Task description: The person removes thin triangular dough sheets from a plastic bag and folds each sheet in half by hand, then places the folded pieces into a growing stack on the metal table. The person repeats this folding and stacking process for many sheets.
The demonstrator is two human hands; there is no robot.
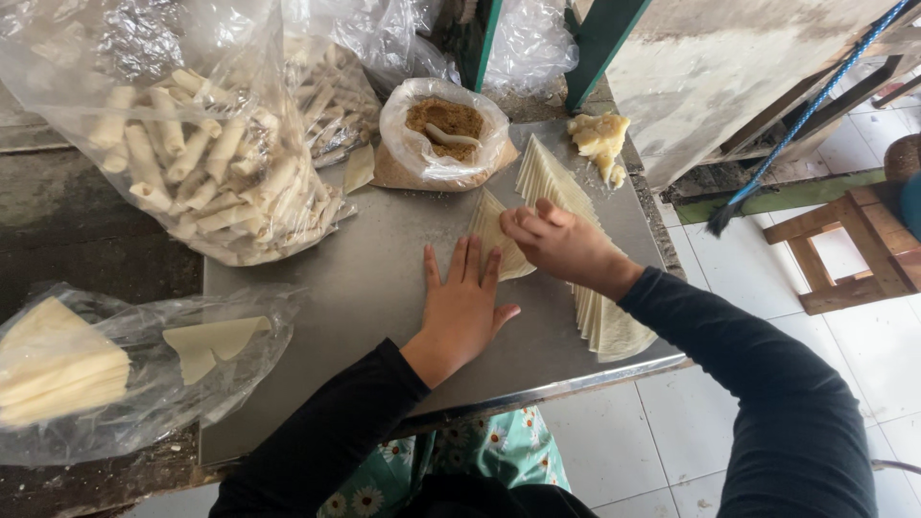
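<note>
On the grey metal tabletop (355, 288), the left hand (463, 307) lies flat, fingers spread, grasping nothing, while the right hand (561, 242) pinches a pale triangular pastry sheet (494, 240) beside the fanned stack of cream wrappers (585, 307).

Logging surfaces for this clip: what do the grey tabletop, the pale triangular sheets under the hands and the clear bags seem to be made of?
The grey tabletop looks like brushed sheet metal, probably steel: dull sheen, thin bright edge. The pale triangular sheets seem thin dough wrappers: matte, cream, fanned in a limp stack. The clear bags look like thin plastic film: glossy, crinkled, see-through.
</note>
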